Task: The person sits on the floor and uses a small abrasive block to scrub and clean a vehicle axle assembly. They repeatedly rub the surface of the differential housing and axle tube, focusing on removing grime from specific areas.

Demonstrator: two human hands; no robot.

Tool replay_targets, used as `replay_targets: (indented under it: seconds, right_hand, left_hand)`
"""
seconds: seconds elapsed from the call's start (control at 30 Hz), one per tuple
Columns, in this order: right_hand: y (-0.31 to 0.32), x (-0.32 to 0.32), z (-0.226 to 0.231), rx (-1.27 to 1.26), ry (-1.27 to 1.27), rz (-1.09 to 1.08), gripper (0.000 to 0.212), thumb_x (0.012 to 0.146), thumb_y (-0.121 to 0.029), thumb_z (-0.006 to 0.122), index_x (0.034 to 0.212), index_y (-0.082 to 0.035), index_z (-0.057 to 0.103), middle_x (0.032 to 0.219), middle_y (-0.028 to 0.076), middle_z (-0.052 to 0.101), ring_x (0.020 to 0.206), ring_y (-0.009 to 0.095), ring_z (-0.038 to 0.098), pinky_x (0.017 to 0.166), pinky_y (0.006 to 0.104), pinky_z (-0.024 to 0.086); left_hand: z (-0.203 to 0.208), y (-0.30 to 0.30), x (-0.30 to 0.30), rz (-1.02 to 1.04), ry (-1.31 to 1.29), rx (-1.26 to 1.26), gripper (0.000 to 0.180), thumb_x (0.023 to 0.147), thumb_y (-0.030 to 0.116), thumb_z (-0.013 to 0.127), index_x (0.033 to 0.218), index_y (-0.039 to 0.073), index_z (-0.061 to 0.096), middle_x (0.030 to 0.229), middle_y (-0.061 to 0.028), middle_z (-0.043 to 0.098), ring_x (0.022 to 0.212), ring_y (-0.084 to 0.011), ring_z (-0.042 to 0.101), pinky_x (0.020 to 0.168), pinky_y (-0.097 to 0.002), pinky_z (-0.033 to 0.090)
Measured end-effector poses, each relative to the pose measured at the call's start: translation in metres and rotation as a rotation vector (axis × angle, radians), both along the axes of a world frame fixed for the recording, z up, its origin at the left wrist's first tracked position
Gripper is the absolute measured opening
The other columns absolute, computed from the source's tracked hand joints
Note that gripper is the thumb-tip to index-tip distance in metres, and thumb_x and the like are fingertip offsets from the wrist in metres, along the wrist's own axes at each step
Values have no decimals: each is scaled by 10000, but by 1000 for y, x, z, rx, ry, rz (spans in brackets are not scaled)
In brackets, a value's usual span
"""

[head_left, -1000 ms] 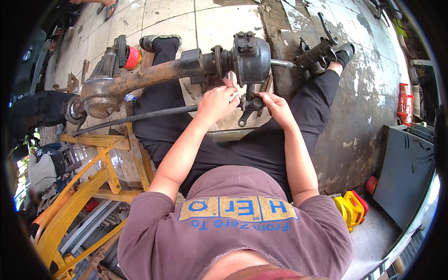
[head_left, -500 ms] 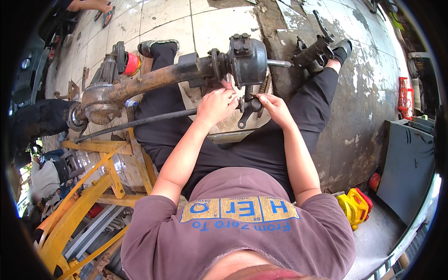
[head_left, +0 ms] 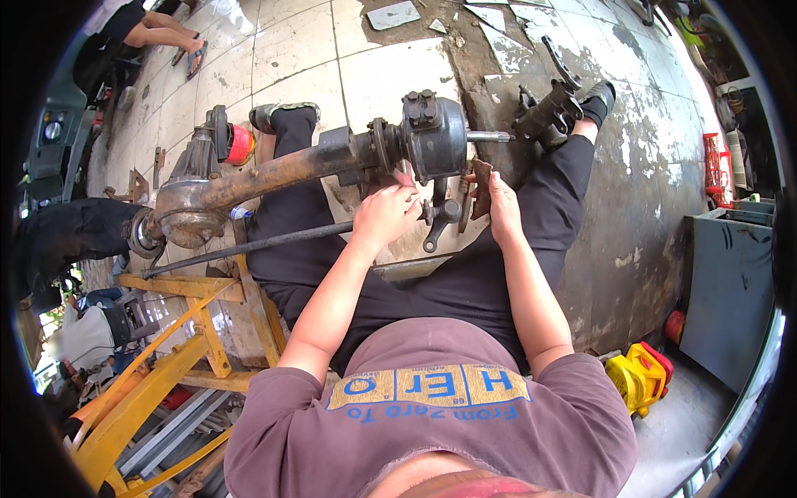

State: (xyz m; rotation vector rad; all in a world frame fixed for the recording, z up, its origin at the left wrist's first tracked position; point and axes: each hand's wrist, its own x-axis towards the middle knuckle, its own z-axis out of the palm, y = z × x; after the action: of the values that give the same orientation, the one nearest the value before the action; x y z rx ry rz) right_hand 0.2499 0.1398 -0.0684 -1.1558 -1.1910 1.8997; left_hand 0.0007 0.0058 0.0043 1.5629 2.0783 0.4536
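Across my legs lies a rusty vehicle axle (head_left: 282, 173) with a dark drum-shaped hub (head_left: 438, 137) at its right end and a bare shaft (head_left: 488, 136) sticking out. My left hand (head_left: 384, 217) is closed below the hub, fingers curled by the end of a long thin rod (head_left: 274, 242); what they grip is hidden. My right hand (head_left: 503, 206) pinches a worn, brown, flat piece like sandpaper (head_left: 481, 191) between thumb and fingers, just right of the hub's underside. Between my hands hangs a black lever arm with an eye (head_left: 446, 214).
A yellow metal frame (head_left: 195, 315) stands at the left. Another dark metal part (head_left: 548, 112) rests near my right foot. At the right are a grey cabinet (head_left: 721, 290) and a yellow-red object (head_left: 638, 378). Another person's legs (head_left: 162, 33) show at the far left.
My right hand has drawn back right from the lever arm and turned, bringing the brown piece into fuller sight. The left hand stays below the hub; the whole view has shifted slightly.
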Motion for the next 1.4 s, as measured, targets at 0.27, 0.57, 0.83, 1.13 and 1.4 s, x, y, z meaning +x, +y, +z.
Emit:
replay_targets:
  seconds: [0.27, 0.57, 0.83, 1.13, 1.4]
  right_hand:
    - [32, -33, 20, 474, 4, 25, 476, 1189, -371, 646, 1534, -50, 710, 1484, 108, 718, 1406, 231, 627, 1219, 373, 455]
    - [84, -112, 57, 895, -599, 77, 448, 1176, -376, 631, 1511, -96, 735, 1474, 167, 717, 1328, 378, 651, 1176, 461, 489]
    - [63, -100, 44, 911, -527, 95, 575, 1161, -321, 629, 1683, -98, 534, 1663, 190, 579, 1430, 449, 574, 1232, 522, 448]
    - [46, -77, 20, 944, -377, 44, 528, 1165, -272, 635, 1660, -101, 575, 1664, 245, 530, 1514, 452, 532, 1281, 515, 418]
    - [57, -85, 50, 1026, -528, 99, 463, 1148, -282, 665, 1569, -91, 683, 1613, 212, 602, 1474, 432, 571, 1247, 497, 447]
  left_hand:
    - [-4, -1, 0, 3, 28, 54, 346, 1040, 383, 714, 1173, 77, 806, 1064, -173, 821, 998, -389, 808, 915, -510, 656]
    - [2, -2, 5, 15, 77, 90, 308, 1042, 370, 707, 1091, 79, 796, 1039, -153, 813, 980, -372, 799, 900, -506, 649]
    - [-3, -1, 0, 61, 1, 411, 145, 995, 202, 763, 1081, 88, 791, 1017, -101, 792, 974, -321, 786, 878, -467, 641]
    - [9, 61, -15, 107, 147, 800, 521, 964, 245, 805, 1446, 94, 676, 1375, -160, 682, 1262, -369, 683, 1072, -476, 572]
    - [-32, 57, -10, 194, 360, 618, 811, 979, 441, 767, 1658, 72, 519, 1595, -154, 601, 1536, -353, 504, 1282, -560, 323]
